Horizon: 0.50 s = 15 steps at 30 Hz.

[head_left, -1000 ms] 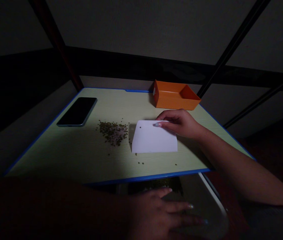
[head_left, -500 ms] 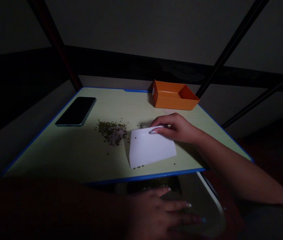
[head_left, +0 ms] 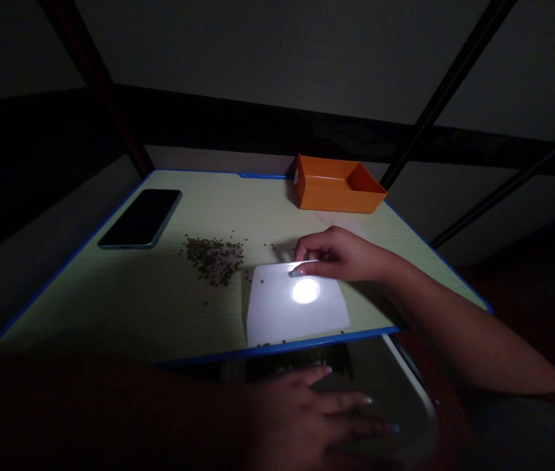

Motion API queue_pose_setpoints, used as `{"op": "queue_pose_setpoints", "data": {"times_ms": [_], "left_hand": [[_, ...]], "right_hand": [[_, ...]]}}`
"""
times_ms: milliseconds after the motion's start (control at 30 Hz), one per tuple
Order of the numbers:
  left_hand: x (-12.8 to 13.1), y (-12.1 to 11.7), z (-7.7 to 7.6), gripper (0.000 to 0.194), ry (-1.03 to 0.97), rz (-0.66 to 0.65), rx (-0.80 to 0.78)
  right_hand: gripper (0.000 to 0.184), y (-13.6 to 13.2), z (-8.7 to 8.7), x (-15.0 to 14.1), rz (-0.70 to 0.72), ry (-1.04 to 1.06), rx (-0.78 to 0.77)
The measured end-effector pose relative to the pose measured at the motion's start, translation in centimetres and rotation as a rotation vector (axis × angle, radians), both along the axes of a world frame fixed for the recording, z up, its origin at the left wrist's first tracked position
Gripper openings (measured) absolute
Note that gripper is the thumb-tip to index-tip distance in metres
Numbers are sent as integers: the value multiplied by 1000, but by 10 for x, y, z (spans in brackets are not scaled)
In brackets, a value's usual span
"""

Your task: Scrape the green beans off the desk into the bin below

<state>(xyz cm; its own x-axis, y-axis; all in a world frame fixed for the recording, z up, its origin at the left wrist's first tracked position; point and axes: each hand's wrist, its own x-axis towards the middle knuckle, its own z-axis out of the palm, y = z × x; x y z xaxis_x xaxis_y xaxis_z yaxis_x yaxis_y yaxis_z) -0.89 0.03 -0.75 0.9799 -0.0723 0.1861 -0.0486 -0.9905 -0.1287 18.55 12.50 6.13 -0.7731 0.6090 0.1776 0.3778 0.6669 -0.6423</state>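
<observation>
My right hand (head_left: pixel 338 255) pinches the top edge of a white flat scraper (head_left: pixel 282 314), thumb on the near face and fingers behind. The scraper leans on the table near its front edge, and a bright glare spot shows on it. Several small dark beans or grains lie along its lower edge. To its left a pile of small greenish grains mixed with pale bits (head_left: pixel 216 258) is spread on the table. My left hand (head_left: pixel 301 415), fingers spread, is below the table edge, over a white-rimmed container (head_left: pixel 421 392) with dark grains inside; whether it touches the container I cannot tell.
The pale table (head_left: pixel 85 307) has a blue edge. A dark phone (head_left: pixel 142 219) lies at its left, and an orange open box (head_left: pixel 338 190) stands at the back right. Faint pale bits (head_left: pixel 340 221) lie in front of the box. Behind is a wall with dark bars.
My right hand has drawn the scraper toward the front edge of the table, with grains at its lower edge. A glare spot has appeared on it. My left hand stays nearly still.
</observation>
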Motion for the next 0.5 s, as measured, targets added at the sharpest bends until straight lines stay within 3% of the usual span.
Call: {"op": "queue_pose_setpoints", "data": {"times_ms": [367,500], "left_hand": [[-1,-4,-2,47,-67,45,-46],[0,-4,0,47,-53,40,-87]], "right_hand": [[25,3,-2,1,15,23,-361],[23,4,0,1,20,45,-407]]}}
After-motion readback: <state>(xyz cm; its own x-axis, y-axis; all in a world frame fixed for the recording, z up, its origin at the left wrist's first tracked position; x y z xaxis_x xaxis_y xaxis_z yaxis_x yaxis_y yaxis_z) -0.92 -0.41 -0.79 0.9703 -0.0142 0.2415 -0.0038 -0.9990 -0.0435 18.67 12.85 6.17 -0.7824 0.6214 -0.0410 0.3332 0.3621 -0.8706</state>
